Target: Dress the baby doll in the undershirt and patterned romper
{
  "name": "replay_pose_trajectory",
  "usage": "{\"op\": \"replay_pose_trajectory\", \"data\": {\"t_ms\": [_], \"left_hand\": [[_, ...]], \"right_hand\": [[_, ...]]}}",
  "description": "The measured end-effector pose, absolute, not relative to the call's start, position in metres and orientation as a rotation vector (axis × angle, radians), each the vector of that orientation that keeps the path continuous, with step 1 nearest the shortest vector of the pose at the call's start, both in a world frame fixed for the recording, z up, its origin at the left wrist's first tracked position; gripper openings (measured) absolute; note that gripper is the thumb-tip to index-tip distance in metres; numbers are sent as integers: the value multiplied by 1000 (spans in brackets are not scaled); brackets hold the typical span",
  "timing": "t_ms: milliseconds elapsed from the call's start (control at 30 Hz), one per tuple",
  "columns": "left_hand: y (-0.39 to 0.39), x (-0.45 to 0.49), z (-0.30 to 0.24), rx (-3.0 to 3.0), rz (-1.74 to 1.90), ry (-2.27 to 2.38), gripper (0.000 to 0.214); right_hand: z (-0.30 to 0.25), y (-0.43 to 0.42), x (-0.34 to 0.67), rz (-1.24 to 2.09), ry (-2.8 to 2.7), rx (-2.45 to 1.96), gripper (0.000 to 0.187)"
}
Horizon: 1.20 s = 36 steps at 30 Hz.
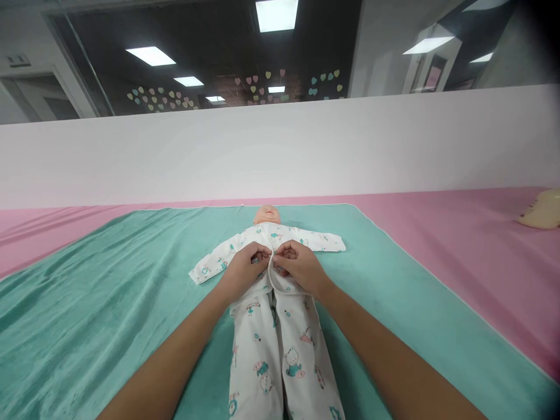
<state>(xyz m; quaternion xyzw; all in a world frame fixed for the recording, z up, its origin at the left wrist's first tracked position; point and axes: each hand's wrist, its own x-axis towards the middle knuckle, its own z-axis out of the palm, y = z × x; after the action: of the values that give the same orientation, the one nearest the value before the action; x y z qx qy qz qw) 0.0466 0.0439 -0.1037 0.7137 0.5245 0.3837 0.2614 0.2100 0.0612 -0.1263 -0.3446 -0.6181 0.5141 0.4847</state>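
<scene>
A baby doll lies on its back, dressed in a white printed baby shirt and matching printed trousers. Both sleeves spread out to the sides. At the middle of the chest, my left hand pinches one front edge of the shirt. Close beside it, my right hand pinches the other front edge. The two edges meet between my fingertips, and below them the shirt front parts slightly. Whatever fastener may be there is hidden by my fingers.
Under the doll lies a wrinkled teal blanket, spread over a pink sheet. A white wall panel rises behind, with dark glass above it. A pale yellow object sits at the far right edge.
</scene>
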Motion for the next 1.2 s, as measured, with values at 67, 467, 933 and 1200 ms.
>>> {"op": "replay_pose_trajectory", "data": {"t_ms": [67,467,933,1200], "left_hand": [[44,48,-103,2036,1052,1424,10],[40,49,-99,1963,932,1515,19],[43,41,-98,1629,1090,1162,27],[45,42,-102,1580,1157,1157,26]], "right_hand": [[-124,59,211,1222,-1571,-904,22],[-123,61,212,1188,-1616,-1049,13],[-122,57,212,1334,-1503,-848,23],[-127,57,209,1283,-1492,-834,22]]}}
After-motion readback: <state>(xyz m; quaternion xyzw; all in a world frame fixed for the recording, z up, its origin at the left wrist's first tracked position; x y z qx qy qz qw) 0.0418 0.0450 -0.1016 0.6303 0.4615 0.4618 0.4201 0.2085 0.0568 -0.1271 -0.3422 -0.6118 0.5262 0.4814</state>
